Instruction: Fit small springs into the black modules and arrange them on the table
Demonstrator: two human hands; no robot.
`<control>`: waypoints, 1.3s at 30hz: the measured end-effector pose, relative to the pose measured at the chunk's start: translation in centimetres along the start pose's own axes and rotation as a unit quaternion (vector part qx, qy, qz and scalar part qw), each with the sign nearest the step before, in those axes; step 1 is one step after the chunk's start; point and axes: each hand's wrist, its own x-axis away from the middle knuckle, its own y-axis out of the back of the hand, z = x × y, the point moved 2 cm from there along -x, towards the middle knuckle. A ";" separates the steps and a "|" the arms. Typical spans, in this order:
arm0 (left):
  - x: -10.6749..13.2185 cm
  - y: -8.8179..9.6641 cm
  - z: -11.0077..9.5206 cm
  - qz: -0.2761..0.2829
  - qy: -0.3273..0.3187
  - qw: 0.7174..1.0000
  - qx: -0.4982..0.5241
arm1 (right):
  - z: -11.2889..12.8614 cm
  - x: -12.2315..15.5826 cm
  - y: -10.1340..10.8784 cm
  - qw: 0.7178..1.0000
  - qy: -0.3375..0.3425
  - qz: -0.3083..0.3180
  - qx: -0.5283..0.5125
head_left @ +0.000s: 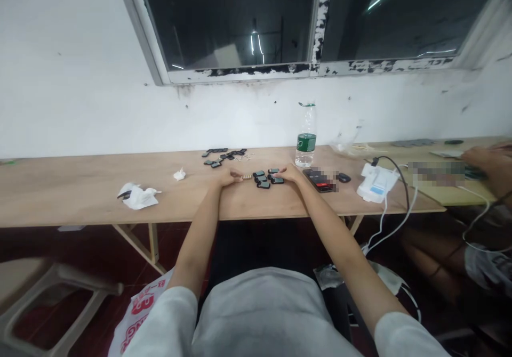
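Centrally on the wooden table (80,186), the left hand (224,177) and right hand (290,173) lay knuckles-up and loosely curled, flanking a cluster of small dark pieces with teal faces (264,179). Right fingertips touched the cluster; left fingertips met a small tan strip (247,177). Detail was too small to tell whether either hand gripped anything.

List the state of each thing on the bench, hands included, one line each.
Left hand: resting on the bench, fingertips at a tan strip; grip unclear.
Right hand: resting on the bench, fingertips at the dark parts.
Bottle: upright, capped.
Tissue: crumpled.
Phone: lying flat.
White box: cable plugged in.
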 end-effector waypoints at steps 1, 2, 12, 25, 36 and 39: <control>0.0 0.0 -0.1 0.000 0.002 1.000 -0.002 | 0.1 0.0 0.1 1.000 -0.005 0.013 0.000; 0.1 0.0 -0.1 0.000 0.004 1.000 -0.003 | 0.1 0.0 0.1 1.000 -0.009 0.027 0.001; 0.2 -0.2 -0.7 0.002 -0.005 1.000 0.002 | 0.4 -0.5 -0.4 0.983 -0.049 0.042 -0.174; 0.1 -3.9 -5.9 -0.101 -0.181 0.978 -0.016 | 1.6 -0.3 -2.1 0.954 0.001 0.060 -0.294; 0.6 -5.9 -8.4 -0.063 -0.245 0.966 -0.055 | 2.1 -0.2 -2.8 0.962 0.025 0.038 -0.270; 0.4 -6.0 -8.4 -0.067 -0.236 0.968 -0.052 | 1.7 -0.6 -3.1 0.959 0.022 0.035 -0.282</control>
